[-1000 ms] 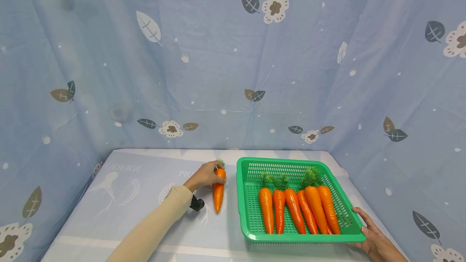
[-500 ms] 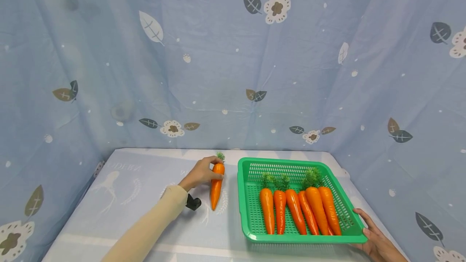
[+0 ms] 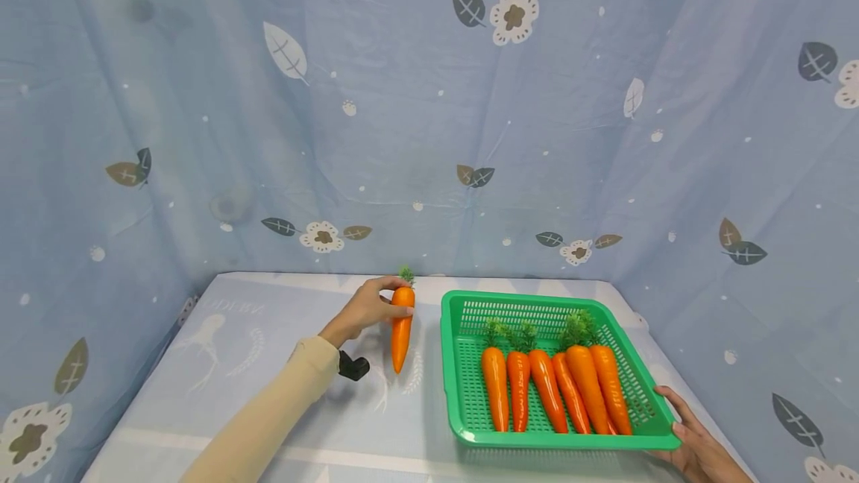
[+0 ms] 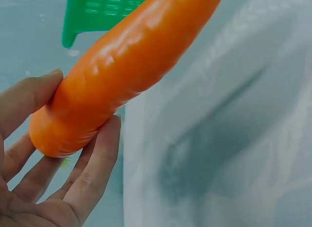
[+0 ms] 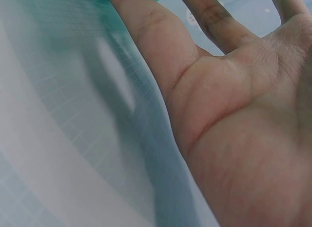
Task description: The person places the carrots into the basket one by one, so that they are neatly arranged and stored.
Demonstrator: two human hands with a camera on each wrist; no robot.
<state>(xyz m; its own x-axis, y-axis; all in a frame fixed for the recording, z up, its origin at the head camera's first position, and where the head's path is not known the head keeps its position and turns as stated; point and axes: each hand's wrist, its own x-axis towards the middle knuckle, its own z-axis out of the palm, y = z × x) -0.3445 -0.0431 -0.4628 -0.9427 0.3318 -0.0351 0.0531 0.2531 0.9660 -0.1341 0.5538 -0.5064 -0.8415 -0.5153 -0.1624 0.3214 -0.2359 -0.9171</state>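
My left hand holds an orange carrot near its thick, leafy end, left of the green basket. In the left wrist view, thumb and fingertips pinch the carrot from both sides, and its shadow falls apart from it on the cloth. Its tip points toward the table's front. Several carrots lie side by side in the basket, leafy tops to the back. At the basket's front right corner my right hand grips the rim. The right wrist view shows mostly the palm; its fingertips are cut off.
A pale patterned cloth covers the table. Blue curtains with leaves and flowers rise behind it and at both sides. A black device sits at the left wrist, beside the sleeve.
My left hand has carried the carrot a little toward the back of the table. The right hand keeps its place at the basket corner, and the view has shifted slightly.
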